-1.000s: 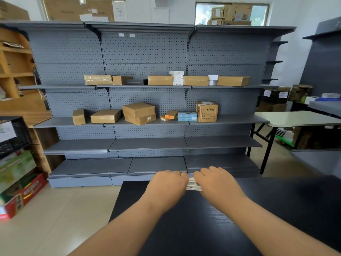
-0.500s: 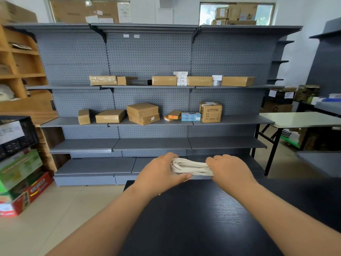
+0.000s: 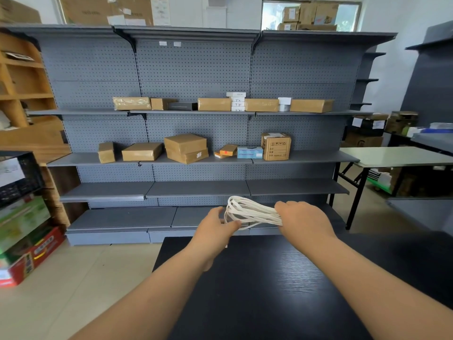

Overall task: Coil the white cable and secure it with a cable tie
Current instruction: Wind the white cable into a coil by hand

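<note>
Left hand (image 3: 213,229) and right hand (image 3: 304,222) hold coiled white cable (image 3: 252,212).

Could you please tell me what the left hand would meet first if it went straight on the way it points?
Probably the cable, its loops just ahead of the left hand, though depth is unclear.

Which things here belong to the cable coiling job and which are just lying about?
Job: white cable; right hand gripping it; left hand pinching its loops; black table.
Lying about: cardboard boxes; grey shelves; pale folding table.
</note>
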Action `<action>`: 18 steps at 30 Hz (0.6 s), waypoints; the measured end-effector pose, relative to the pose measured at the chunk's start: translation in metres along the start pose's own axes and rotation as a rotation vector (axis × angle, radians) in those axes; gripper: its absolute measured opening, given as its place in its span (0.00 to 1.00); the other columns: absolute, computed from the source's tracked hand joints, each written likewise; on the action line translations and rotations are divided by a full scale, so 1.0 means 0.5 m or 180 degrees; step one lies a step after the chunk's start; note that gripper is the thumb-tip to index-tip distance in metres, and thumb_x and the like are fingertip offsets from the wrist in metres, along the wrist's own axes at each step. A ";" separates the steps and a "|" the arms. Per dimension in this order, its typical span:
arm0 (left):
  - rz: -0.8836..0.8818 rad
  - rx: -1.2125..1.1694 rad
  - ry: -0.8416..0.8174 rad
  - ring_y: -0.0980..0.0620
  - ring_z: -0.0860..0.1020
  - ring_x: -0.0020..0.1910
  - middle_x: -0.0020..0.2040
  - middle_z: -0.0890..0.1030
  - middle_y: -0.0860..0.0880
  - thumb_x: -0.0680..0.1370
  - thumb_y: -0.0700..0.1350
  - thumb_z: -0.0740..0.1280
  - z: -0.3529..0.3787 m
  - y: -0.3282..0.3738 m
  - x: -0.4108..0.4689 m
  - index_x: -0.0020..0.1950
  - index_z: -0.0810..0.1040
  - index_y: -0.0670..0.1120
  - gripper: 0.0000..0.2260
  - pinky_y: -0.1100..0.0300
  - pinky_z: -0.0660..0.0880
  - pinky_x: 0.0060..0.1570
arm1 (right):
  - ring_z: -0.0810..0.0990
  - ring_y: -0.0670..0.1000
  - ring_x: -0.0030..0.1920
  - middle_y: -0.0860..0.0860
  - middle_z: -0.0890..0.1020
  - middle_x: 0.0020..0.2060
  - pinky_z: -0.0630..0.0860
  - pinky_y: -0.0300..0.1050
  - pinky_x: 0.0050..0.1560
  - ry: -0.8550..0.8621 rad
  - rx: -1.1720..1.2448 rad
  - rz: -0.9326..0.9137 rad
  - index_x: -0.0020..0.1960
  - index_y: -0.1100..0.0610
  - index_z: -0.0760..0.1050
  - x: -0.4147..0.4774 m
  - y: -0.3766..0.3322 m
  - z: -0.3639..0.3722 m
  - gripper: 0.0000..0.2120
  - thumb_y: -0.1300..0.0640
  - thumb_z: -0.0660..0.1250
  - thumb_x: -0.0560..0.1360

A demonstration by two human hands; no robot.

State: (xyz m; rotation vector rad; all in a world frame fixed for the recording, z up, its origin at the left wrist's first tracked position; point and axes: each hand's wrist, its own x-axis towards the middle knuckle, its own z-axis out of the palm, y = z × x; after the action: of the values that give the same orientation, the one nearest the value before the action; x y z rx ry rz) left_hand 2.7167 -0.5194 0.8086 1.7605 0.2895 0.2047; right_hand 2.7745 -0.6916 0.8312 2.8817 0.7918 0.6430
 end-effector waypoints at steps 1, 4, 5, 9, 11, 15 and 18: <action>-0.0098 -0.0222 -0.0023 0.46 0.78 0.55 0.55 0.78 0.51 0.75 0.46 0.66 0.007 0.000 -0.001 0.61 0.72 0.51 0.15 0.51 0.76 0.54 | 0.77 0.57 0.49 0.53 0.79 0.49 0.63 0.45 0.38 0.0021 -0.0006 -0.0005 0.53 0.56 0.69 0.001 -0.001 0.001 0.07 0.60 0.58 0.75; -0.0292 -0.0909 -0.0224 0.44 0.76 0.53 0.52 0.78 0.50 0.75 0.44 0.64 0.025 0.008 -0.008 0.53 0.74 0.50 0.08 0.50 0.74 0.57 | 0.77 0.57 0.49 0.53 0.79 0.49 0.63 0.45 0.38 0.0054 -0.0012 -0.0035 0.53 0.56 0.69 0.001 -0.005 -0.002 0.08 0.61 0.58 0.75; -0.0382 -0.1172 -0.0286 0.45 0.75 0.50 0.50 0.77 0.50 0.74 0.45 0.65 0.028 0.009 -0.007 0.53 0.74 0.48 0.09 0.52 0.73 0.54 | 0.78 0.57 0.49 0.54 0.79 0.49 0.62 0.44 0.38 0.0082 -0.0021 -0.0061 0.53 0.57 0.70 0.002 -0.005 -0.002 0.08 0.62 0.58 0.75; -0.0543 -0.2064 -0.0296 0.48 0.74 0.43 0.41 0.76 0.48 0.78 0.46 0.61 0.033 0.023 -0.003 0.48 0.75 0.46 0.05 0.54 0.71 0.50 | 0.77 0.57 0.49 0.54 0.79 0.49 0.62 0.45 0.38 0.0071 -0.0128 -0.0117 0.53 0.57 0.70 -0.001 -0.008 -0.008 0.09 0.63 0.57 0.74; -0.0486 -0.2085 -0.0213 0.49 0.76 0.42 0.41 0.78 0.47 0.80 0.45 0.60 0.035 0.025 0.001 0.51 0.75 0.44 0.06 0.54 0.72 0.50 | 0.77 0.57 0.49 0.54 0.79 0.49 0.62 0.45 0.39 0.0060 -0.0148 -0.0149 0.54 0.56 0.69 -0.003 -0.010 -0.007 0.09 0.63 0.58 0.74; -0.0246 -0.1542 -0.0234 0.48 0.76 0.58 0.58 0.78 0.50 0.77 0.53 0.64 0.027 0.013 0.010 0.71 0.62 0.48 0.24 0.51 0.73 0.58 | 0.77 0.56 0.50 0.53 0.78 0.49 0.62 0.45 0.39 0.0053 -0.0105 -0.0092 0.53 0.56 0.69 0.001 0.000 -0.011 0.09 0.63 0.57 0.74; 0.0384 -0.0333 -0.0099 0.51 0.62 0.73 0.74 0.61 0.55 0.73 0.61 0.65 0.002 0.000 0.002 0.76 0.46 0.57 0.38 0.50 0.61 0.70 | 0.77 0.56 0.50 0.52 0.78 0.49 0.64 0.45 0.40 -0.0008 -0.0111 -0.0084 0.54 0.55 0.70 0.006 0.017 -0.016 0.09 0.61 0.59 0.74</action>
State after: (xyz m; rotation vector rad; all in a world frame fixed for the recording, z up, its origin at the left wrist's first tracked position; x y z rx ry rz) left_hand 2.7178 -0.5202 0.8083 1.6771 0.1473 0.2742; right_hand 2.7775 -0.6978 0.8412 2.8352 0.8085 0.6435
